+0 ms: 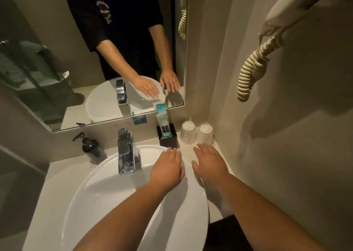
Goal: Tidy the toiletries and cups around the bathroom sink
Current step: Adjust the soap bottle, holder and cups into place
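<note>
Hands flat, nothing held | your left hand [166, 169] over sink [107, 191] rim, fingers straight, tips near black holder [168, 141] (toiletry packets standing in it) | your right hand [209, 162] on the surface [188, 153], fingers relaxed | two upturned cups [197, 133] just beyond, in corner | soap btl [91, 148] left of tap [126, 151]

Both hands stretched forward, palms down, holding nothing.

The left hand [167, 166] reaches from the near edge toward the far side, fingers straight and close together. The right hand [209, 162] lies just beside it to the right, fingers extended, thumb spread toward the left hand. Both forearms are bare and run up from the near edge.
</note>
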